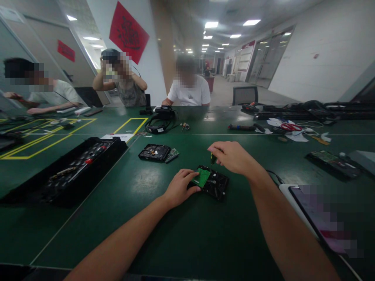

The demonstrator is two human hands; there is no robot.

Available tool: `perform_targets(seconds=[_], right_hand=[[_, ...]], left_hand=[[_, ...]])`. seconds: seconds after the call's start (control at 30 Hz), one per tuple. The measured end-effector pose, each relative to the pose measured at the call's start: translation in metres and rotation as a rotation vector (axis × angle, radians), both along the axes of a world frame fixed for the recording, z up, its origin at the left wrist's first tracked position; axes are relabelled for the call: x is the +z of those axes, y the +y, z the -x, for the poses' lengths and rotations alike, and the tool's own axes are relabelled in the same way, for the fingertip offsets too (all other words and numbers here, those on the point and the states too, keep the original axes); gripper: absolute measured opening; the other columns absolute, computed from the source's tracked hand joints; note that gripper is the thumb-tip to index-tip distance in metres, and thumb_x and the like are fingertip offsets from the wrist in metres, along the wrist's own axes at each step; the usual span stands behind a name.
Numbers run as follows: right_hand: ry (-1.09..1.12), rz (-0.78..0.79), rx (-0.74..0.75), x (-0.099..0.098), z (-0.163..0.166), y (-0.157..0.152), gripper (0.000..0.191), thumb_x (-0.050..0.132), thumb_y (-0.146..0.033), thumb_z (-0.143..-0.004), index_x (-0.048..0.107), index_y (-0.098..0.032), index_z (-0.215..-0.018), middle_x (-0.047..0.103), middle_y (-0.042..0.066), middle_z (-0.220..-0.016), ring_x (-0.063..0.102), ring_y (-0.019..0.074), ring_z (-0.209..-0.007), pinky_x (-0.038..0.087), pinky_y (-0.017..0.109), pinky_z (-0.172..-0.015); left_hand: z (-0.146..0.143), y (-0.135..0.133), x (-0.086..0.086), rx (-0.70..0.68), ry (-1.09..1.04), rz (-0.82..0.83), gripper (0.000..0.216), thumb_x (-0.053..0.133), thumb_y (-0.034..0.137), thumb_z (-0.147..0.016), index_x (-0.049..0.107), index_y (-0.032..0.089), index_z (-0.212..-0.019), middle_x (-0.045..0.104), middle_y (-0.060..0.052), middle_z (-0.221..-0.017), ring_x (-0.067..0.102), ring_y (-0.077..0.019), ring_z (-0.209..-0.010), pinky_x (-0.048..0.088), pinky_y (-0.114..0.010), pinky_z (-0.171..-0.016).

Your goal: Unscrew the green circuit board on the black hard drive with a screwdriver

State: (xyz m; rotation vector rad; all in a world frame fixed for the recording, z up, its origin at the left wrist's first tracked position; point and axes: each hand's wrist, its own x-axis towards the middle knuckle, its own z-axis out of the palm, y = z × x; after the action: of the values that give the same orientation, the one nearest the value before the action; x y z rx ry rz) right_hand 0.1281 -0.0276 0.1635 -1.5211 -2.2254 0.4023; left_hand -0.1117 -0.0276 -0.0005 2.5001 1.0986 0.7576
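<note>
Disk drive (218, 184) on the green tabletop (190, 242), board side up, between the two hands. Left hand (181, 186) has its fingers clamped on the drive's left end, thumb at the near edge, fingertips over the green circuit board (202, 178). Right hand (230, 154) pinches what looks like a small screwdriver (213, 158), fingers together, just above the drive's far edge; tip contact can't be told. Drive should handle dense for its size, rigid, smooth metal, maybe a bit slippery; take it by the side edges. Board likely light, stiff, fragile: hold by its rim, don't press on parts. Second disk drive (154, 152) and loose circuit board (172, 155) touch or nearly so, farther off; black tray (77, 187) to the left.
</note>
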Motion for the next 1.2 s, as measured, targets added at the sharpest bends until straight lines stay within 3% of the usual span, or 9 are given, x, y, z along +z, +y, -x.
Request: perform_targets(seconds=[0.17, 0.3, 0.6, 0.77, 0.97, 1.07, 1.2], right_hand=[[0.104, 0.022, -0.099, -0.009, -0.004, 0.006, 0.022, 0.059, -0.04, -0.099, 0.064, -0.018, -0.1, 0.073, 0.002, -0.073, 0.067, 0.0161, -0.063, 0.046, 0.027, -0.066], [0.104, -0.033, -0.088, -0.011, -0.007, 0.01, 0.021, 0.064, -0.04, -0.094, 0.064, -0.02, -0.091, 0.075, 0.004, -0.083, 0.067, 0.0172, -0.071, 0.045, 0.027, -0.067], [0.072, -0.082, -0.046, -0.003, -0.009, 0.007, 0.011, 0.062, -0.025, -0.093, 0.071, -0.018, -0.094, 0.074, 0.003, -0.082, 0.066, 0.0168, -0.07, 0.044, 0.027, -0.071], [0.068, -0.049, 0.058, -0.001, -0.007, 0.003, 0.025, 0.057, -0.015, -0.093, 0.075, -0.02, -0.109, 0.076, 0.003, -0.089, 0.068, 0.0165, -0.077, 0.046, 0.027, -0.076], [0.061, -0.051, 0.049, 0.0, -0.006, 0.005, 0.027, 0.054, -0.026, -0.099, 0.079, -0.022, -0.107, 0.076, 0.006, -0.108, 0.068, 0.0173, -0.085, 0.049, 0.028, -0.078], [0.073, -0.045, 0.013, -0.002, -0.009, 0.007, 0.029, 0.053, -0.031, -0.101, 0.079, -0.022, -0.104, 0.076, 0.006, -0.107, 0.068, 0.0158, -0.075, 0.05, 0.028, -0.076], [0.157, 0.002, 0.003, -0.005, -0.01, 0.007, 0.026, 0.054, -0.024, -0.098, 0.073, -0.02, -0.114, 0.076, 0.005, -0.105, 0.066, 0.012, -0.062, 0.051, 0.027, -0.071]], left_hand=[[0.0, 0.0, -0.001, -0.003, 0.003, -0.003, 0.055, 0.073, 0.044, -0.092, 0.058, 0.025, -0.142, 0.063, -0.01, -0.133, 0.055, -0.0297, -0.127, 0.048, -0.05, -0.11], [0.001, 0.001, -0.001, -0.006, 0.001, -0.012, 0.055, 0.073, 0.045, -0.092, 0.057, 0.025, -0.142, 0.063, -0.01, -0.133, 0.055, -0.0292, -0.127, 0.048, -0.049, -0.109], [0.0, 0.0, 0.002, -0.006, -0.002, 0.002, 0.054, 0.072, 0.045, -0.093, 0.058, 0.026, -0.141, 0.064, -0.011, -0.132, 0.055, -0.0301, -0.126, 0.048, -0.051, -0.109], [0.0, 0.0, 0.003, -0.007, 0.0, -0.006, 0.055, 0.072, 0.045, -0.092, 0.058, 0.025, -0.141, 0.064, -0.011, -0.132, 0.055, -0.0301, -0.127, 0.048, -0.05, -0.109], [0.0, 0.0, 0.002, -0.002, 0.003, -0.01, 0.055, 0.073, 0.045, -0.092, 0.058, 0.026, -0.142, 0.064, -0.011, -0.131, 0.056, -0.0299, -0.126, 0.049, -0.051, -0.109], [0.0, 0.001, 0.0, -0.008, 0.006, -0.01, 0.055, 0.073, 0.045, -0.092, 0.058, 0.026, -0.142, 0.064, -0.011, -0.132, 0.056, -0.03, -0.126, 0.049, -0.051, -0.108], [0.0, 0.001, -0.001, -0.008, -0.001, -0.015, 0.055, 0.072, 0.046, -0.093, 0.058, 0.026, -0.142, 0.064, -0.011, -0.132, 0.055, -0.0299, -0.126, 0.049, -0.051, -0.109]])
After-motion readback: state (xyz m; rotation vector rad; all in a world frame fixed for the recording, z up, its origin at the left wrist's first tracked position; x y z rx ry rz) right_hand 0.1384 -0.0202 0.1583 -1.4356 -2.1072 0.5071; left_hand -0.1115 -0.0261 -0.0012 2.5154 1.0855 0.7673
